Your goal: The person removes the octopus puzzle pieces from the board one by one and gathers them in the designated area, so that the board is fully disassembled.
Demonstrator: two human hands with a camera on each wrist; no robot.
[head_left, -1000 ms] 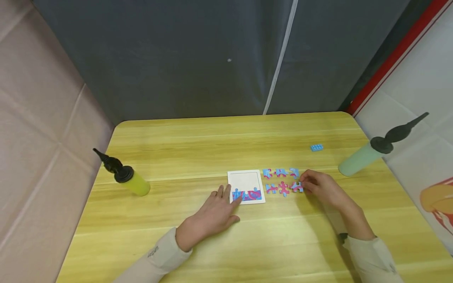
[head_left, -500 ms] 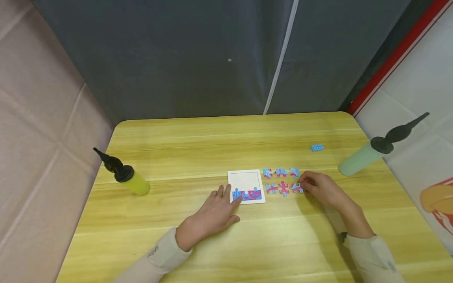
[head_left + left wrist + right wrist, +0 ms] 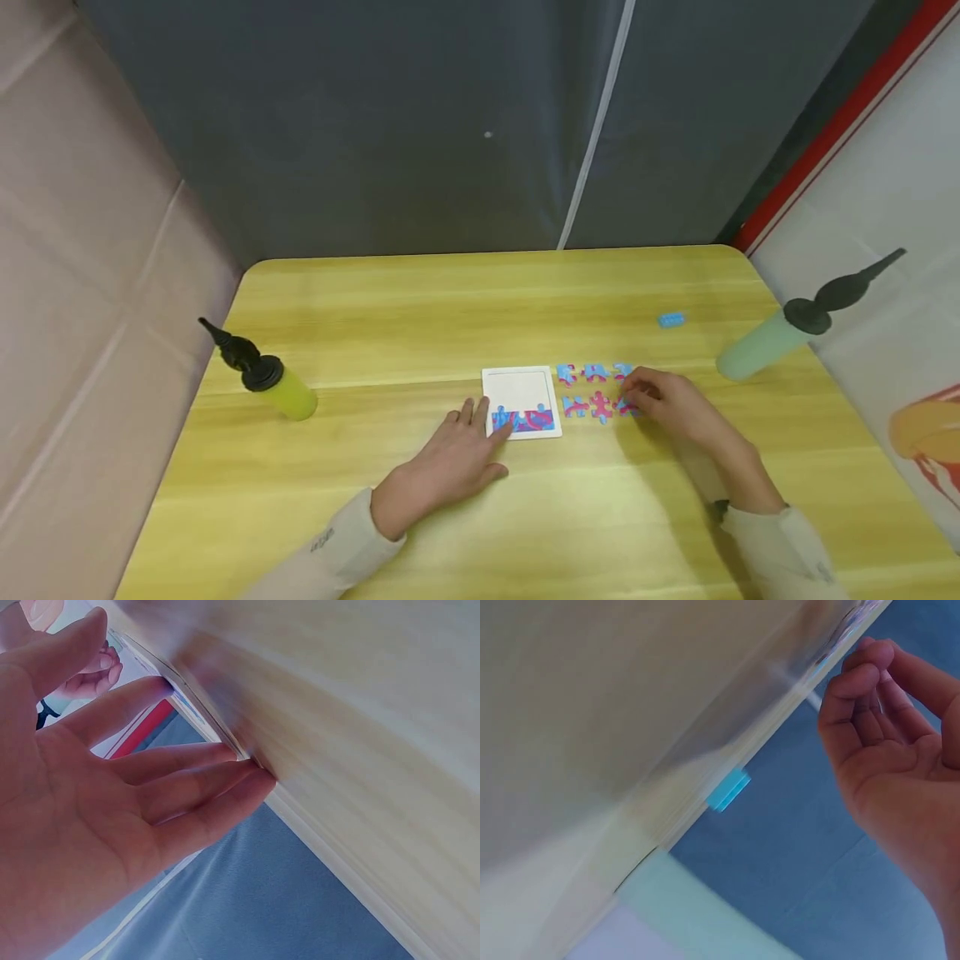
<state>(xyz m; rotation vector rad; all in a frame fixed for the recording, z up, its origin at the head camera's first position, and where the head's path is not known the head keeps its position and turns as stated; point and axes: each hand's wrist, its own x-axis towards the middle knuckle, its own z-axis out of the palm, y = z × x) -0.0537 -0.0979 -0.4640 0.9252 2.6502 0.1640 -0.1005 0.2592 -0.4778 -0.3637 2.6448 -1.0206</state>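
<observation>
A white puzzle tray (image 3: pixel 525 388) lies flat at the table's middle, with a joined blue, pink and purple puzzle strip (image 3: pixel 534 421) along its near side. My left hand (image 3: pixel 453 458) rests with straight, spread fingers at the tray's left edge, its index fingertip on the strip. Loose puzzle pieces lie in two rows right of the tray, among them a pink puzzle piece (image 3: pixel 602 407). Over the rows' right end hovers my right hand (image 3: pixel 678 412), partly covering a puzzle piece (image 3: pixel 624 407). In the right wrist view its fingers (image 3: pixel 853 705) are curled, thumb and fingertips together, nothing visible between.
A blue toy brick (image 3: pixel 671 320) lies beyond the pieces, toward the back right. At the table's right edge is a green bottle (image 3: pixel 761 346) with a black top. A yellow bottle (image 3: pixel 291 394) with a black top stands at the left.
My right hand has lifted slightly and shifted left from the lower row's last piece, hovering between the two rows. The left hand stays at the tray.
</observation>
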